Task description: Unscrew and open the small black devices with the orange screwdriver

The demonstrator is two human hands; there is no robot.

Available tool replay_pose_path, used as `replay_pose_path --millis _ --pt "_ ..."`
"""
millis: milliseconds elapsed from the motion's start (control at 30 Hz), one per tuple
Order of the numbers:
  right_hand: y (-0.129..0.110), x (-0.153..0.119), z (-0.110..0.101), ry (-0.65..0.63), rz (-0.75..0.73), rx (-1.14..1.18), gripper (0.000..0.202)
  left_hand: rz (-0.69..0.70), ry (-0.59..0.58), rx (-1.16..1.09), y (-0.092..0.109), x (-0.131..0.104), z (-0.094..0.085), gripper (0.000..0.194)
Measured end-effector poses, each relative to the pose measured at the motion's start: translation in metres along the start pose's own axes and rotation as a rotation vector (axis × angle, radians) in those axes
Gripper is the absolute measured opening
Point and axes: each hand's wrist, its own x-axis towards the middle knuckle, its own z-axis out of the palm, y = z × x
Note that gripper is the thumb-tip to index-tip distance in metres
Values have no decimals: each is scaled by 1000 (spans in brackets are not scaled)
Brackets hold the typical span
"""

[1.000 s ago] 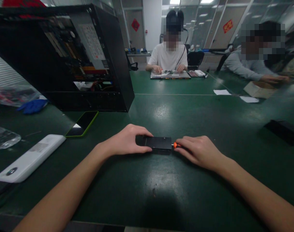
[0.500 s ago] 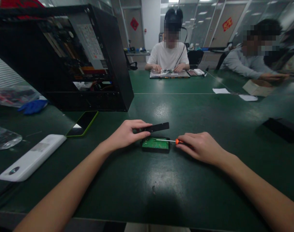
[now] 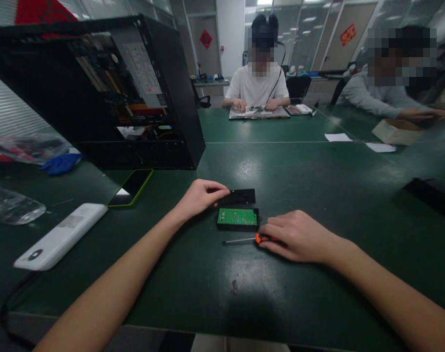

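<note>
A small black case (image 3: pixel 238 227) lies on the green table with a green circuit board (image 3: pixel 239 216) exposed inside it. Just behind the case is its flat black cover (image 3: pixel 242 196). My left hand (image 3: pixel 203 197) pinches the cover's left end between thumb and fingers. To the right and nearer to me, my right hand (image 3: pixel 293 236) is closed around the orange and black handle of a screwdriver (image 3: pixel 240 241). The screwdriver's metal shaft points left, in front of the case and apart from the board.
A tilted open computer case (image 3: pixel 178 98) stands at the back left. Near it are a green-edged phone (image 3: pixel 130 188), a white device (image 3: pixel 63 237) with a cable, and a blue glove (image 3: pixel 61 164). A black object (image 3: pixel 433 194) sits at right. Two people work across the table.
My right hand has drawn the screwdriver off the board toward me, to the front of the case. The cover has gone from raised and tilted to lying flatter behind the case.
</note>
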Motion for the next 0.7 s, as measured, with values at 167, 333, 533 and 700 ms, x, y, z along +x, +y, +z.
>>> replay_pose_path --millis 167,333,533,700 --pt "-8 4 7 -32 -21 -39 39 88 -18 83 -11 9 2 23" --pt "-12 8 8 -22 -34 -59 39 229 -49 255 -19 12 2 18" --pt "-12 10 6 -37 -24 -64 37 346 -76 347 -23 13 -3 18" --pt "-11 8 4 24 -46 -77 40 372 30 361 -22 10 -5 18"
